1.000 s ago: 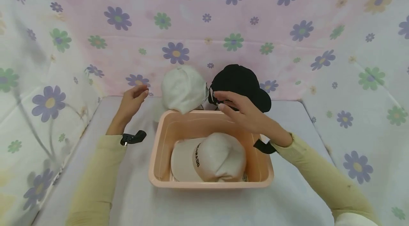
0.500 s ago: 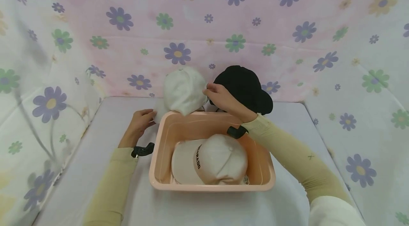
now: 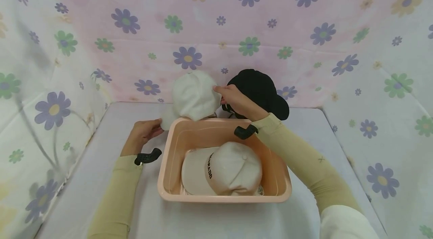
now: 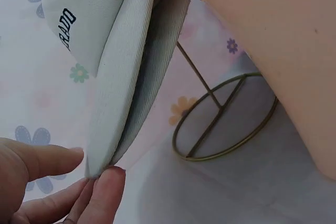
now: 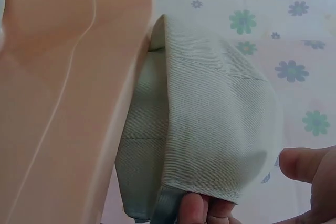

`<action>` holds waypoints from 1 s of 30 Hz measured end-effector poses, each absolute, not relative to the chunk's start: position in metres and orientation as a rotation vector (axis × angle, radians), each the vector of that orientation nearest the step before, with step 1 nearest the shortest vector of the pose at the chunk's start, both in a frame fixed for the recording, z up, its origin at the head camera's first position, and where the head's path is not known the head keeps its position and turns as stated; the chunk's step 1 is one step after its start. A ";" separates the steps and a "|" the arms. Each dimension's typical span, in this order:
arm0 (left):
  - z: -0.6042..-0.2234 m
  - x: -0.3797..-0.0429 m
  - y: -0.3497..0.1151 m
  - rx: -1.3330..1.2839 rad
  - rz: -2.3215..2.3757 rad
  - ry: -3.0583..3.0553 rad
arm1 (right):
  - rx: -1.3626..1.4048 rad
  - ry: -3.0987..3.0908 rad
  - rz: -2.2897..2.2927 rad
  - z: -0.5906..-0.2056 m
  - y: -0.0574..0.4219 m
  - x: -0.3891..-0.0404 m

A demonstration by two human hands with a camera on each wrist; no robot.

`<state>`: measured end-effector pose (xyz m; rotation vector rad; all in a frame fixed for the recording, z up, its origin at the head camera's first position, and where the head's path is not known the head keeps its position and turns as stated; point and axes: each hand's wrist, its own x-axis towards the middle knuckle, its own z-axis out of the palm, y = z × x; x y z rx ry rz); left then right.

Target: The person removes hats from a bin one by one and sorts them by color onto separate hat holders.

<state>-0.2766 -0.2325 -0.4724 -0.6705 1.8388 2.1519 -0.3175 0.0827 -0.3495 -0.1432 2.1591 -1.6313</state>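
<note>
A white cap [image 3: 194, 96] stands behind the peach plastic bin [image 3: 224, 198], its crown up and its brim toward the left. My left hand [image 3: 143, 133] pinches the tip of the brim [image 4: 118, 87], with dark letters partly visible on the crown above it. At the cap's other end is my right hand [image 3: 238, 100]. In the right wrist view, its fingers [image 5: 193, 208] curl into the rear opening by the strap, while the thumb [image 5: 302, 163] is beside the crown, seemingly just off the cloth. Another off-white lettered cap [image 3: 236, 167] lies in the bin.
To the right, behind my right hand, sits a black cap [image 3: 257, 88]. A brass-coloured wire stand [image 4: 220, 108] with a ring base shows under the white cap. Flower-patterned cloth [image 3: 216, 6] rises behind and at both sides of the pale table [image 3: 216, 220].
My left hand came down and inward to the brim of the white cap. My right hand moved left from in front of the black cap to the white cap's rear.
</note>
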 end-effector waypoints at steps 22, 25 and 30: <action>-0.459 -0.277 -0.236 -0.573 2.451 1.367 | 0.038 2.000 -1.864 -0.351 0.070 -0.332; -0.464 -0.281 -0.232 -0.555 2.456 1.439 | 0.012 1.985 -1.908 -0.353 0.071 -0.333; -0.469 -0.289 -0.230 -0.541 2.550 1.500 | 0.000 1.967 -1.955 -0.354 0.072 -0.336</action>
